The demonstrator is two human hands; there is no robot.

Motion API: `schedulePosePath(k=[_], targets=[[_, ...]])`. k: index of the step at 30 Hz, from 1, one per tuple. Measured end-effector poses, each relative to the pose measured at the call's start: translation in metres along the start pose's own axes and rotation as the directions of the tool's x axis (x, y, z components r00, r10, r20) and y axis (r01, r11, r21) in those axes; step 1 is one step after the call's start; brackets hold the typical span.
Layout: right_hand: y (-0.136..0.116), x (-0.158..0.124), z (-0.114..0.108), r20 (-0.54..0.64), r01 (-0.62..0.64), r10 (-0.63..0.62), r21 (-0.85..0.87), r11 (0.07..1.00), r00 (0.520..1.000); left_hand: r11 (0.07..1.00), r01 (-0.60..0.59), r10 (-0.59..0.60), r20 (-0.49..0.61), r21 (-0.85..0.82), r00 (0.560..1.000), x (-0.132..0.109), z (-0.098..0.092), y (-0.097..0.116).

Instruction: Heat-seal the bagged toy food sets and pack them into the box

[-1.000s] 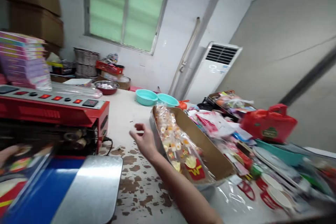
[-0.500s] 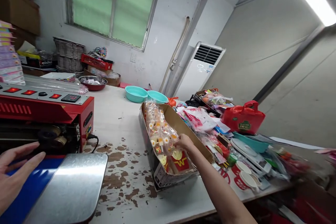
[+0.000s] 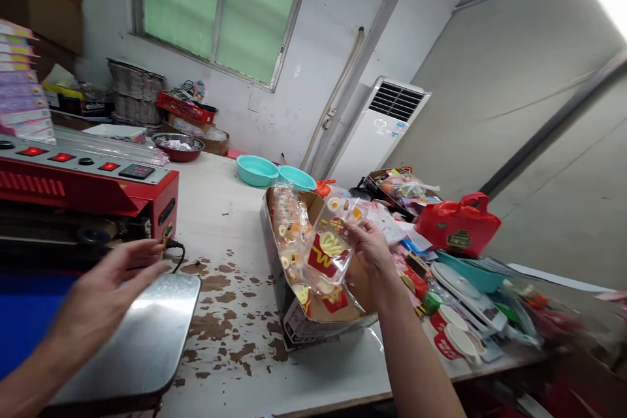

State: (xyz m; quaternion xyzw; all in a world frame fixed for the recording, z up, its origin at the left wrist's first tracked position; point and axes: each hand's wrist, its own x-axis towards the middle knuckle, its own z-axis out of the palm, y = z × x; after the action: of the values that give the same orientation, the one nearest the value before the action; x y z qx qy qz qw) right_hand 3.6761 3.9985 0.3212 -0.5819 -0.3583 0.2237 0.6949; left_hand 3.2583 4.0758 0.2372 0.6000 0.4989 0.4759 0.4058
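Nearest, to the left of the box (image 3: 273, 268), the left hand (image 3: 105, 284) is hovering over a metal plate (image 3: 147, 346), its thumb and fingers standing apart and grasping nothing that is showing. The right hand (image 3: 373, 249), over the box's right side, is gripping one clear packet (image 3: 324, 258) by its upper edge, thumb on the front. That packet, printed with fries and small food shapes, is tilting above the box; whether its lower edge is touching anything beneath, the view is not showing. As for how far things are along, one packet is in the grip, apart from the row, while many more packets (image 3: 289, 222) are lying overlapped in the box, so the larger share seems to be remaining there (any that are already dealt with are not showing as such). To the right of the box, paper cups (image 3: 455, 341) are lying among loose goods; to its left, beyond the plate, a red machine (image 3: 93, 199) is showing lit switches. Farther off, two turquoise basins (image 3: 257, 172) are sitting behind the box, a red bag (image 3: 455, 225) is standing to its right, and an air conditioner (image 3: 379, 127) is leaning in the view beyond them all.
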Motion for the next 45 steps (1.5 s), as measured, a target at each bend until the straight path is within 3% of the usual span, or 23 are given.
schedulePosePath(k=[3,6,8,11,13,16,17,19,22,26,28,32,40,45], targets=[[-0.001,-0.044,0.072,0.219,-0.077,0.032,0.197,0.977,0.975,0.933,0.11,-0.008,0.287,-0.343,0.958,-0.011,0.036,0.025],[0.012,-0.091,0.135,0.448,-0.215,0.086,0.245,0.945,0.89,0.778,0.333,-0.017,0.512,-0.533,0.859,-0.021,0.054,0.037],[0.017,-0.108,0.16,0.527,-0.26,0.104,0.232,0.937,0.843,0.738,0.39,-0.016,0.563,-0.551,0.826,-0.026,0.05,0.037],[0.012,-0.104,0.176,0.561,-0.162,0.06,0.134,0.978,0.826,0.768,0.395,-0.061,0.557,-0.504,0.828,-0.03,0.027,0.03],[0.006,-0.089,0.181,0.681,-0.105,0.049,0.042,0.994,0.731,0.777,0.401,-0.089,0.546,-0.485,0.833,-0.033,0.009,0.024],[0.003,-0.071,0.19,0.848,-0.136,0.135,-0.075,0.988,0.512,0.777,0.406,-0.102,0.539,-0.482,0.836,-0.039,-0.013,0.014],[0.005,-0.068,0.195,0.861,-0.16,0.165,-0.099,0.982,0.481,0.772,0.41,-0.105,0.539,-0.486,0.836,-0.041,-0.018,0.011],[0.013,-0.069,0.207,0.845,-0.221,0.2,-0.1,0.97,0.496,0.754,0.424,-0.113,0.537,-0.502,0.836,-0.046,-0.025,0.006],[0.029,-0.081,0.227,0.795,-0.309,0.209,-0.028,0.951,0.569,0.732,0.444,-0.137,0.528,-0.517,0.838,-0.046,-0.029,0.005],[0.042,-0.1,0.248,0.741,-0.298,0.213,-0.018,0.954,0.637,0.735,0.401,-0.193,0.399,-0.546,0.896,-0.018,-0.032,0.009],[0.044,-0.105,0.255,0.729,-0.298,0.222,-0.026,0.954,0.648,0.74,0.391,-0.261,0.302,-0.548,0.917,0.003,-0.034,0.007],[0.048,-0.11,0.261,0.715,-0.291,0.238,-0.051,0.955,0.657,0.717,0.426,-0.379,0.204,-0.552,0.902,0.03,-0.036,-0.005],[0.076,-0.117,0.276,0.696,-0.247,0.213,-0.052,0.968,0.686,0.725,0.408,-0.449,0.069,-0.555,0.891,0.042,-0.027,-0.031],[0.092,-0.114,0.293,0.649,-0.314,0.259,-0.033,0.949,0.715,0.733,0.474,-0.497,0.092,-0.489,0.863,0.047,-0.047,-0.041]])
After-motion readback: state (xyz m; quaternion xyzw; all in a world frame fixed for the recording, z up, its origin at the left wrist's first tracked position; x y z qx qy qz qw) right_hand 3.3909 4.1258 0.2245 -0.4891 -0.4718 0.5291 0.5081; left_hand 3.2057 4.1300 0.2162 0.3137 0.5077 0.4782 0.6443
